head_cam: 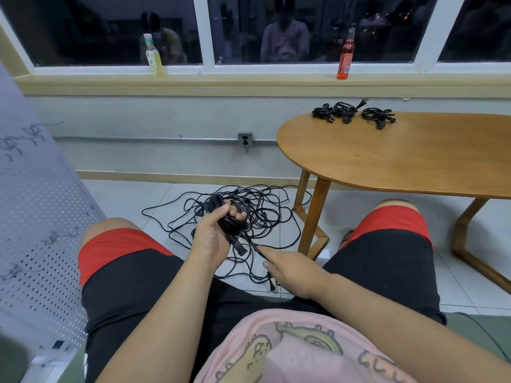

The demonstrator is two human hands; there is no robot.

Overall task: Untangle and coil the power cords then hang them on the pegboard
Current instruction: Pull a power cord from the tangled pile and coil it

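My left hand [213,236] grips a coiled bundle of black power cord [232,225] between my knees, with a plug end hanging below the fist. My right hand [287,268] pinches the loose strand of that cord just to the right and lower, a plug dangling under it. A tangle of black cords [265,208] lies on the tiled floor behind my hands. Three coiled cords [354,114] sit at the far edge of the wooden table [401,158]. The white pegboard [36,217] stands at my left.
A wall outlet [245,139] sits on the wall ahead, below the window sill. A green bottle [153,55] and a red bottle [345,55] stand on the sill. The table's wooden legs [312,217] stand close to the cord tangle on the right.
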